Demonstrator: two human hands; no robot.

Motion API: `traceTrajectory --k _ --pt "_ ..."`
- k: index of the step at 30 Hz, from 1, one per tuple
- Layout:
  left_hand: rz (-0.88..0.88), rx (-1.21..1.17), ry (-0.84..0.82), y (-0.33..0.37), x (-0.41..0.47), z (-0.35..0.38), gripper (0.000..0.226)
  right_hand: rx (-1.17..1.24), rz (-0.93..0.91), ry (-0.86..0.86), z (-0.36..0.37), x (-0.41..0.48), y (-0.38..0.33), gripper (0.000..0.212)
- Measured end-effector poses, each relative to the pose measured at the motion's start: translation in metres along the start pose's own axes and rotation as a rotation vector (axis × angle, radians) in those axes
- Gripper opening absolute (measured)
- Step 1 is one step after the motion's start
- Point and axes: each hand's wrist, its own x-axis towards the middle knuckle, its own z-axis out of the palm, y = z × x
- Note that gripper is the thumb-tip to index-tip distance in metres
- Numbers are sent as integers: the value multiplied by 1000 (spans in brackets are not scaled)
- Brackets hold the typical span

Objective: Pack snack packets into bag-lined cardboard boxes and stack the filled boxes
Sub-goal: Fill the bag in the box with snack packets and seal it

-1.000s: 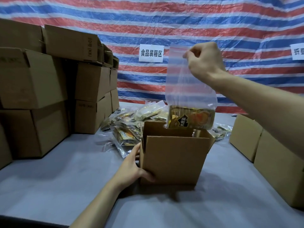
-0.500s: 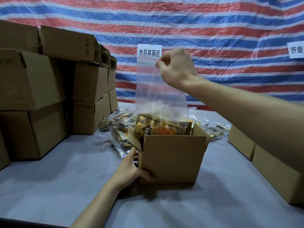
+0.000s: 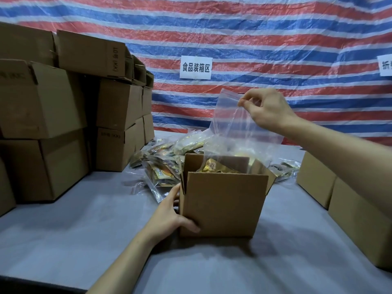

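Bag (image 3: 239, 128) now in box (image 3: 222, 204), right hand (image 3: 267, 109) pinching; left hand (image 3: 169, 217) grips box; sign (image 3: 196, 67) 食品装箱区.

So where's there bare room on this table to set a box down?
Bare grey table lies between the stacked boxes and the left hand gripping the open box, and between that box and the two boxes at right. Crowded behind it: the snack packet pile, and the plastic bag the right hand pinches above.
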Motion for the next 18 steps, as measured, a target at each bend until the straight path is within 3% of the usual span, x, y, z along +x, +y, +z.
traceTrajectory --k 7,12,18 --pt "1 10 5 -1 1 0 108 45 19 -9 7 -6 -10 17" --pt "-3 31 -2 -2 2 -2 105 100 -28 -279 23 -22 -17 19" --pt "-2 29 7 -2 1 -2 104 127 -33 0 4 -1 -21 16"
